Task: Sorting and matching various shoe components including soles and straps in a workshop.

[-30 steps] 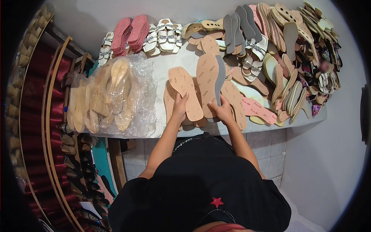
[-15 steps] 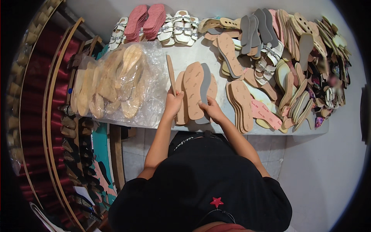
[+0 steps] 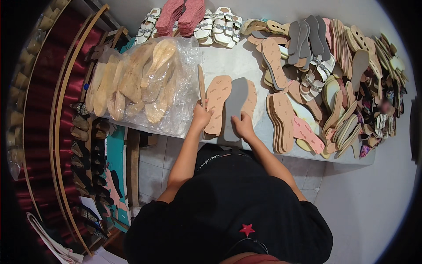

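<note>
White-topped table [image 3: 222, 61], clear bag of tan soles [image 3: 127, 83] at left. Change from half a second ago: the grey insole [image 3: 235, 99], then mostly tucked behind a printed tan insole [image 3: 219, 97], now shows almost whole at its right. Left hand [image 3: 202, 116] closed on an edge-on insole [image 3: 201, 83], fingers also touching the printed one's left edge. Right hand [image 3: 243, 126] pinches the grey insole near its near end, thumb on top; most of it extends to the far side of the grip.
</note>
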The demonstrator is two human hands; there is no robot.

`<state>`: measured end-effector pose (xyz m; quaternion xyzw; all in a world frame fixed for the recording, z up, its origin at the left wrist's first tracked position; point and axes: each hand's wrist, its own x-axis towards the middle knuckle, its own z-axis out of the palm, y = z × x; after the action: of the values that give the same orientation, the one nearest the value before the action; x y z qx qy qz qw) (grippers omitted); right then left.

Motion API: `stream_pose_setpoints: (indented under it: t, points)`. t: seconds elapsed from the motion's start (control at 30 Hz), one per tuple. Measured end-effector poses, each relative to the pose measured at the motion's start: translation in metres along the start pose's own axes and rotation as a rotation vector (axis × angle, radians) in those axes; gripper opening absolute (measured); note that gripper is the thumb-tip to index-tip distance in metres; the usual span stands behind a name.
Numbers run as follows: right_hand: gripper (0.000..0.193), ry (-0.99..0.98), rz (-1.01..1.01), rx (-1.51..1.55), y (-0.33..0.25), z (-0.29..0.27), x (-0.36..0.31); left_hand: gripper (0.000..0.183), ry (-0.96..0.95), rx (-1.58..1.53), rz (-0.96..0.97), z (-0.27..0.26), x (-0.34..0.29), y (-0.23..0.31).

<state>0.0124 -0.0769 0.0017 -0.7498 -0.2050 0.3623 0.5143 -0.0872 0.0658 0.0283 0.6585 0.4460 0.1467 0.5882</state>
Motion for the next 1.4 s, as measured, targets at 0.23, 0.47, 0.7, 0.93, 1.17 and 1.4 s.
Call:
stream_pose_setpoints:
  t: [0.23,0.47,0.7,0.93,1.17,1.4]
  points:
    - [0.033,0.210,0.078,0.476,-0.027,-0.033,-0.004,0.055,0.156,0.419,0.113,0.006,-0.013,0.003]
    - [0.059,0.195,0.032,-0.151,-0.004,-0.051,-0.001,0.050,0.109,0.526,0.178,0.010,-0.020,0.011]
    - [0.085,0.154,0.184,-0.565,-0.020,-0.026,-0.014,0.038,-0.113,0.123,0.002,0.013,-0.007,0.016]
    - [0.091,0.192,0.126,-0.765,-0.035,-0.020,-0.014,0.026,-0.145,-0.214,0.117,0.030,-0.014,0.030]
    - [0.066,0.178,0.012,-0.950,-0.023,-0.025,-0.011,0.022,-0.062,-0.072,0.251,0.046,0.018,-0.030]
    - [0.022,0.066,-0.061,0.038,0.014,-0.045,0.016,0.020,-0.325,-0.287,0.004,0.079,0.006,-0.007]
